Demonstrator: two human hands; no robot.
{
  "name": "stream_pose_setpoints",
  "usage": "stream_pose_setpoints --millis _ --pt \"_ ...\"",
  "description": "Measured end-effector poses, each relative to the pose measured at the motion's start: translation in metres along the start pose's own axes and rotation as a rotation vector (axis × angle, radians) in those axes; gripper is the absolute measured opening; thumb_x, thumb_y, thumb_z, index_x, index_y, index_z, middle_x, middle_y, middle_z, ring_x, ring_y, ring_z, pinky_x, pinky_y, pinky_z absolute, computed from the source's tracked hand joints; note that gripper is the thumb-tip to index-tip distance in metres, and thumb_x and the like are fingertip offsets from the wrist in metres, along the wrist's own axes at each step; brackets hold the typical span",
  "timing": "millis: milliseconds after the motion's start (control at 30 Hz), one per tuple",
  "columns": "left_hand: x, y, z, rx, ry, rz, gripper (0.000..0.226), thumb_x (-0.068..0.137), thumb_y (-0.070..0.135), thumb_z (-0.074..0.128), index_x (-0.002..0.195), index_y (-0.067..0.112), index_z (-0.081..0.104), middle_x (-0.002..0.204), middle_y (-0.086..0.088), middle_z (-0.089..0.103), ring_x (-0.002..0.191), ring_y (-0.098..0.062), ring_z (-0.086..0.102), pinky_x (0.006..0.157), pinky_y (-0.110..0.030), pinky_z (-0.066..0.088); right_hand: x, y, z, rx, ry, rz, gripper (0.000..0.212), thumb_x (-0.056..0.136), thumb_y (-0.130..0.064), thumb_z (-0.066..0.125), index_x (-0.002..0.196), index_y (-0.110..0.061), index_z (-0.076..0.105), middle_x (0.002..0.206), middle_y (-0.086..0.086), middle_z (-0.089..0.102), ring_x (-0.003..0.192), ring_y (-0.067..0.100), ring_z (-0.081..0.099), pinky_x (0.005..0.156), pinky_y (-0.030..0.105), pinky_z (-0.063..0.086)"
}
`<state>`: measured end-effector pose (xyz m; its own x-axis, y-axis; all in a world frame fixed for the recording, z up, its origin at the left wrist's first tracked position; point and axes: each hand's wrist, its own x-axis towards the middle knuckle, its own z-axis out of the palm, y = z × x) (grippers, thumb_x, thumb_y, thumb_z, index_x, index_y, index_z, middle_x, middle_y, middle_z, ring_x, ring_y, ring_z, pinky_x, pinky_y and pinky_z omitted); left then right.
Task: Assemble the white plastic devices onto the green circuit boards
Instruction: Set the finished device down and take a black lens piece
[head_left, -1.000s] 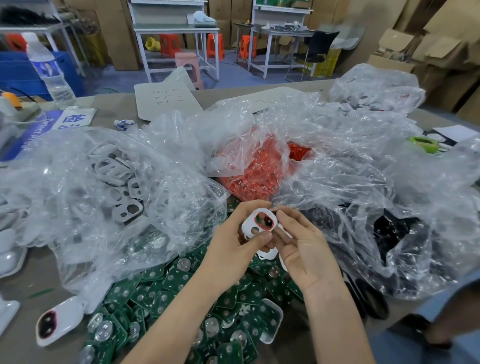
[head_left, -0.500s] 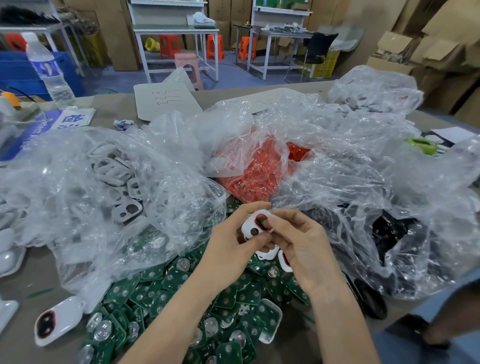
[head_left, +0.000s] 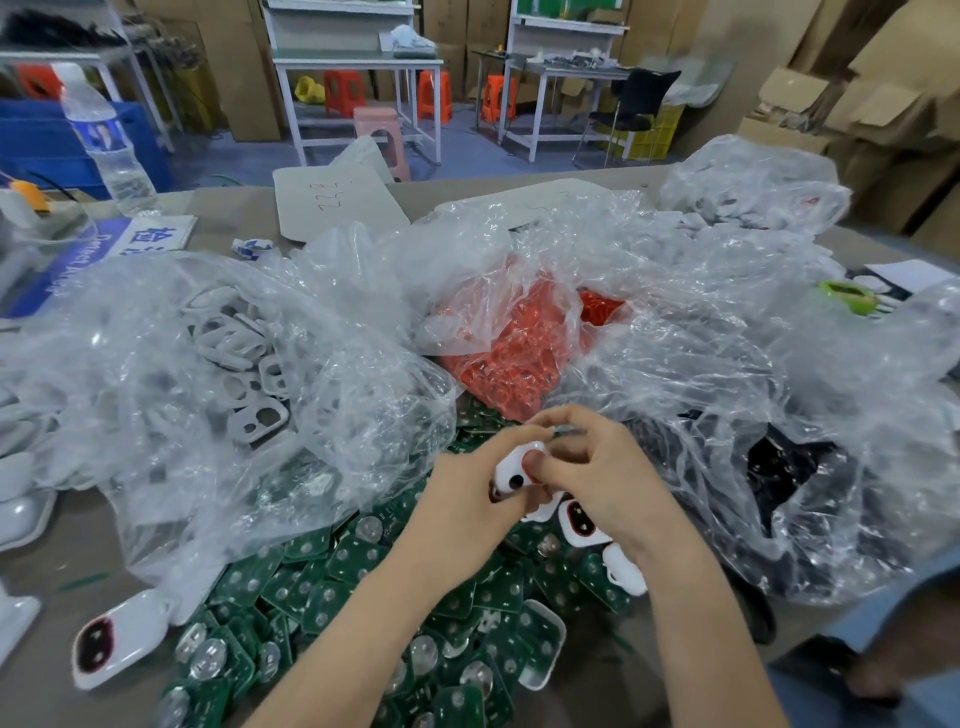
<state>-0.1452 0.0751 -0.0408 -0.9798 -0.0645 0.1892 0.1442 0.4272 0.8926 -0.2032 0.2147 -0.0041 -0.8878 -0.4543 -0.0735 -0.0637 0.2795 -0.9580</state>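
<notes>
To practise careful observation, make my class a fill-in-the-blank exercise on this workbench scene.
The left hand and right hand together hold a ___ plastic device.
Under them lies a pile of ___ circuit boards.
The water bottle stands at the far ___ of the table.
Missing words: white; green; left.

Left forearm (head_left: 363, 623) and right forearm (head_left: 696, 639), both bare, rise from the lower edge and converge mid-frame, hands touching. Left hand (head_left: 462, 501) grips a white plastic device (head_left: 511, 475) from its left side. Right hand (head_left: 608, 483): fingers (head_left: 566, 423) curled, thumb tip pressed on the device's face.
</notes>
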Motion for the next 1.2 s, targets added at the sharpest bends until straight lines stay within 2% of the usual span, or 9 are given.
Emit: stream_pose_setpoints --millis 100,200,300,400,567,700,867,1033,1200 --pt "0.000 0.002 0.001 0.023 0.014 0.010 0.045 0.089 0.020 0.069 0.120 0.050 0.055 0.065 0.005 0.069 0.043 -0.011 0.049 0.044 -0.023 0.040 0.001 0.002 0.003 -0.063 0.044 -0.033 0.028 0.088 -0.008 0.065 0.097 -0.033 0.058 0.071 -0.002 0.071 0.059 0.005 0.063 0.056 0.019 0.047" --pt "0.001 0.005 0.002 -0.034 0.031 -0.030 0.047 0.093 0.013 0.063 0.123 0.049 0.056 0.086 0.002 0.076 0.068 -0.026 0.070 0.068 -0.046 0.057 -0.002 0.007 0.013 -0.028 0.162 -0.083 0.032 0.090 -0.006 0.061 0.102 -0.035 0.056 0.072 -0.002 0.068 0.061 0.008 0.065 0.057 0.021 0.050" --pt "-0.001 0.005 0.004 -0.012 0.041 -0.017 0.046 0.093 0.012 0.063 0.126 0.044 0.057 0.088 0.012 0.075 0.071 -0.017 0.072 0.072 -0.034 0.058 -0.006 0.015 0.024 0.034 0.268 -0.112 0.035 0.093 -0.005 0.056 0.109 -0.036 0.055 0.081 0.000 0.066 0.066 0.010 0.066 0.058 0.019 0.049" --pt "-0.002 0.004 0.004 -0.011 0.098 -0.026 0.045 0.093 0.008 0.062 0.125 0.039 0.055 0.076 0.023 0.072 0.066 0.002 0.068 0.064 -0.007 0.049 -0.009 0.020 0.030 0.070 0.336 -0.116 0.036 0.095 -0.011 0.055 0.110 -0.043 0.054 0.087 -0.001 0.066 0.072 0.010 0.067 0.064 0.025 0.052" --pt "0.001 0.006 0.003 -0.150 0.153 -0.159 0.014 0.091 0.008 0.065 0.099 0.019 0.062 0.080 0.003 0.075 0.069 -0.007 0.072 0.064 -0.019 0.057 -0.007 0.024 0.030 0.073 0.322 -0.081 0.033 0.096 -0.014 0.055 0.111 -0.044 0.057 0.094 -0.004 0.066 0.080 0.009 0.068 0.073 0.026 0.053" --pt "0.001 0.006 0.001 -0.158 0.167 -0.152 0.014 0.092 0.007 0.064 0.093 0.021 0.068 0.075 0.006 0.072 0.065 -0.010 0.070 0.065 -0.023 0.056 -0.010 0.025 0.029 0.248 0.249 -0.032 0.033 0.090 -0.002 0.058 0.100 -0.032 0.070 0.092 0.002 0.070 0.080 0.018 0.071 0.075 0.032 0.059" --pt "0.002 0.004 0.002 -0.116 0.221 -0.126 0.016 0.089 0.011 0.066 0.092 0.025 0.072 0.081 0.010 0.071 0.078 -0.012 0.064 0.081 -0.040 0.055 -0.009 0.025 0.029 0.475 0.235 0.019 0.018 0.089 0.003 0.060 0.092 -0.013 0.070 0.089 0.003 0.075 0.086 0.017 0.072 0.075 0.024 0.056" --pt "0.000 0.005 0.002 -0.110 0.244 -0.117 0.021 0.091 0.012 0.065 0.097 0.030 0.073 0.084 0.012 0.072 0.081 -0.009 0.065 0.077 -0.030 0.056 -0.007 0.026 0.033 0.449 0.328 0.052 0.010 0.086 -0.005 0.065 0.084 -0.014 0.066 0.080 0.006 0.067 0.076 0.021 0.057 0.076 0.036 0.046" --pt "0.000 0.005 0.000 -0.125 0.230 -0.131 0.017 0.092 0.015 0.065 0.097 0.030 0.072 0.079 0.003 0.070 0.069 -0.006 0.063 0.067 -0.025 0.054 -0.007 0.025 0.030 0.496 0.314 0.044 0.009 0.087 -0.005 0.065 0.085 -0.013 0.068 0.079 0.006 0.070 0.075 0.019 0.060 0.080 0.038 0.050"
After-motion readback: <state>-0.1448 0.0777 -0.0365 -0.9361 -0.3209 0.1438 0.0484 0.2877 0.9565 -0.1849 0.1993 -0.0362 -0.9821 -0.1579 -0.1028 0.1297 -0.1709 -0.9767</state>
